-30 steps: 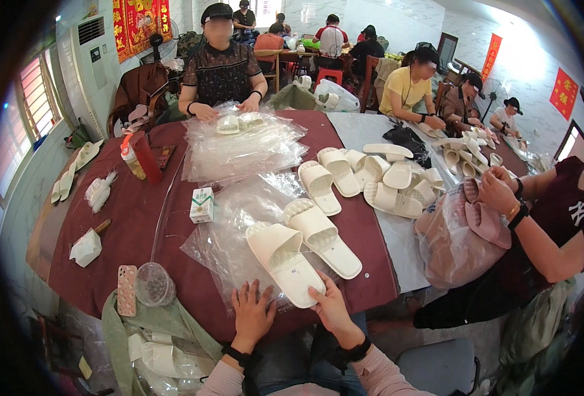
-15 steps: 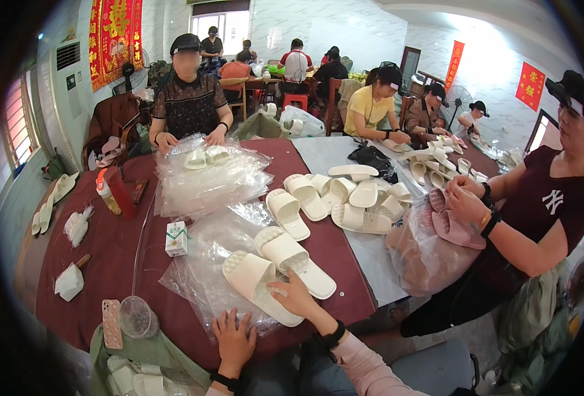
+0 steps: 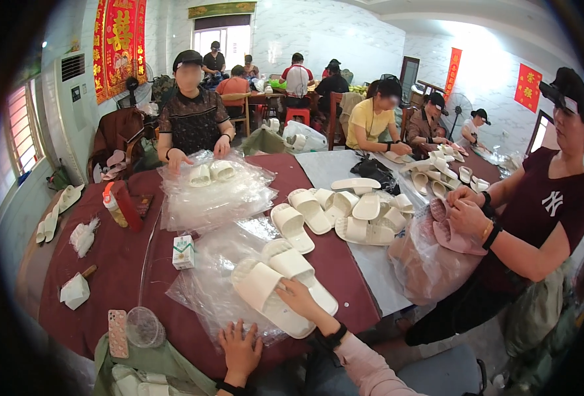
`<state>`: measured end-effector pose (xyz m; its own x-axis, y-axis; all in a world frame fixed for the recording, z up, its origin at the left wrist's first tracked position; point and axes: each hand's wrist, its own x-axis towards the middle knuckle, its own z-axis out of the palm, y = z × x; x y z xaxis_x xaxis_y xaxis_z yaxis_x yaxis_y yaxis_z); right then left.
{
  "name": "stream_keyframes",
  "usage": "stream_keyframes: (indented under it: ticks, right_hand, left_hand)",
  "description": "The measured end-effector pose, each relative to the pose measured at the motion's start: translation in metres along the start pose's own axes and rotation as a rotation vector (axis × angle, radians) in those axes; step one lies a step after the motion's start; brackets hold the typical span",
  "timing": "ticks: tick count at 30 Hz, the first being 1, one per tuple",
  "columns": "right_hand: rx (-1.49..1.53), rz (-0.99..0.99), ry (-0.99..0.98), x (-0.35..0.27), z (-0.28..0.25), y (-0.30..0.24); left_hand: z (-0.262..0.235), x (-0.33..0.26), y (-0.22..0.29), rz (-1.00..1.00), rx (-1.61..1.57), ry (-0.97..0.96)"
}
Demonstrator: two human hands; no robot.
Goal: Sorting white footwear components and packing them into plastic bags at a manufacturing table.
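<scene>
A pair of white slippers lies on a sheaf of clear plastic bags [image 3: 199, 290] in front of me. My right hand [image 3: 298, 300] is closed at the strap opening of the nearer slipper [image 3: 255, 284], its fingertips partly hidden against the strap. The other slipper [image 3: 293, 264] rests close beside it, toes pointing away to the left. My left hand [image 3: 240, 350] lies flat with fingers spread at the near edge of the bags, holding nothing.
Several loose white slippers [image 3: 364, 228] lie to the right. Across the table, a person handles stacked bags [image 3: 206, 204] with slippers on top. At right, another person holds pink slippers [image 3: 447, 228]. A small carton [image 3: 183, 252], phone [image 3: 118, 333] and round tub [image 3: 145, 327] stand left.
My right fingers have drawn in against the nearer slipper's strap. My left hand stays spread on the bags. The whole view has shifted slightly.
</scene>
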<state>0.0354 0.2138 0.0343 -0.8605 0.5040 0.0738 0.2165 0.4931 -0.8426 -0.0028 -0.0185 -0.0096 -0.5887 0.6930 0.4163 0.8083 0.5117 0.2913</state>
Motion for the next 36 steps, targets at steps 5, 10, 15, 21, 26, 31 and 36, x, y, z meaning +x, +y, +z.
stream_keyframes:
  ticks: [5, 10, 15, 21, 26, 31, 36]
  right_hand:
    - [0.436, -0.259, 0.026, -0.077, -0.029, -0.026]
    - [0.5, -0.166, -0.238, -0.148, -0.046, -0.03]
    - [0.423, -0.263, -0.4, -0.186, -0.046, -0.014]
    - [0.344, -0.293, -0.412, -0.185, -0.071, -0.026]
    - [0.281, -0.226, -0.496, -0.188, -0.072, -0.023]
    - [0.315, -0.29, -0.528, -0.195, -0.064, -0.008]
    - [0.343, -0.488, -0.54, -0.193, -0.053, -0.007]
  left_hand:
    - [0.0, 0.001, 0.004, -0.003, -0.019, -0.012]
    - [-0.002, -0.003, -0.002, -0.009, -0.193, -0.059]
    - [0.033, -0.007, -0.029, 0.12, 0.172, -0.001]
    - [-0.001, 0.016, -0.01, 0.107, 0.142, -0.029]
    - [0.008, 0.015, -0.019, 0.103, -0.152, -0.026]
    - [-0.001, 0.016, -0.017, -0.031, -0.28, -0.067]
    - [-0.021, 0.021, -0.002, -0.101, -0.217, 0.007]
